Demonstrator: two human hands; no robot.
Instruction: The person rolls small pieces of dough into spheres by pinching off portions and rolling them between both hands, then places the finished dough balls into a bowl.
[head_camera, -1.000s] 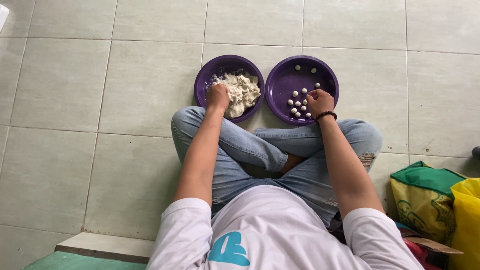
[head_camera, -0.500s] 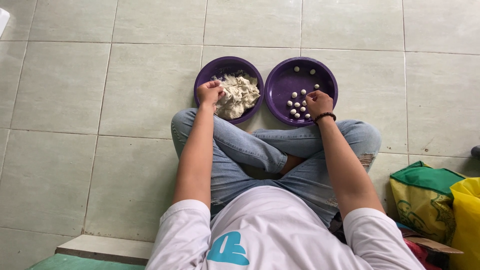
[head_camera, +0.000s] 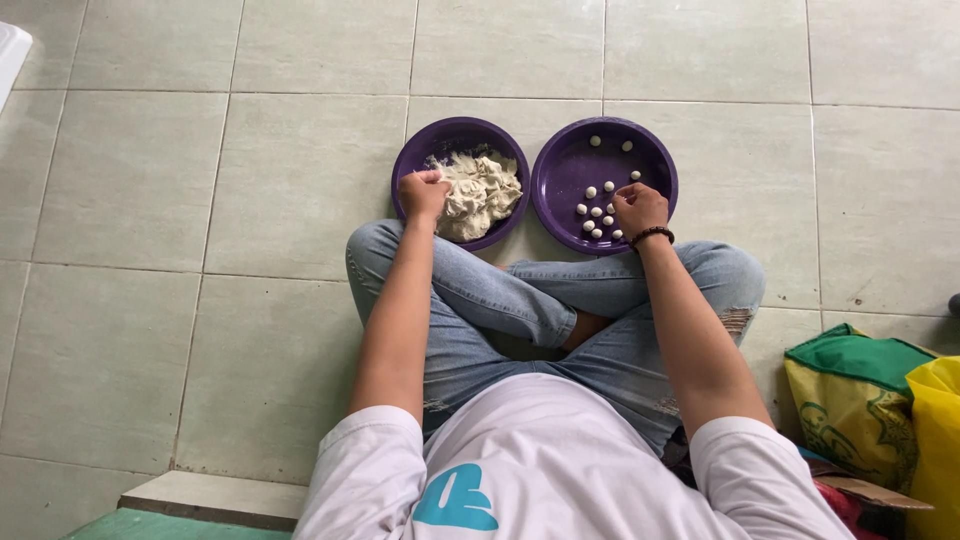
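I sit cross-legged on a tiled floor with two purple round bowls in front of my knees. The left bowl (head_camera: 415, 152) holds a lump of pale dough (head_camera: 480, 190). My left hand (head_camera: 422, 194) rests at the dough's left edge, fingers curled into it. The right bowl (head_camera: 655, 160) holds several small white dough balls (head_camera: 597, 211). My right hand (head_camera: 640, 208), a dark bead bracelet on its wrist, hovers closed over the balls at the bowl's near edge; whether it holds one is hidden.
Pale green floor tiles (head_camera: 200, 200) surround the bowls. A green and yellow sack (head_camera: 850, 400) and a yellow bag (head_camera: 935, 440) lie at my right. A low step edge (head_camera: 220, 495) is at the lower left. A white object's corner (head_camera: 10, 50) shows top left.
My left hand has shifted slightly left along the dough's edge. My right hand stays over the dough balls in the right bowl.
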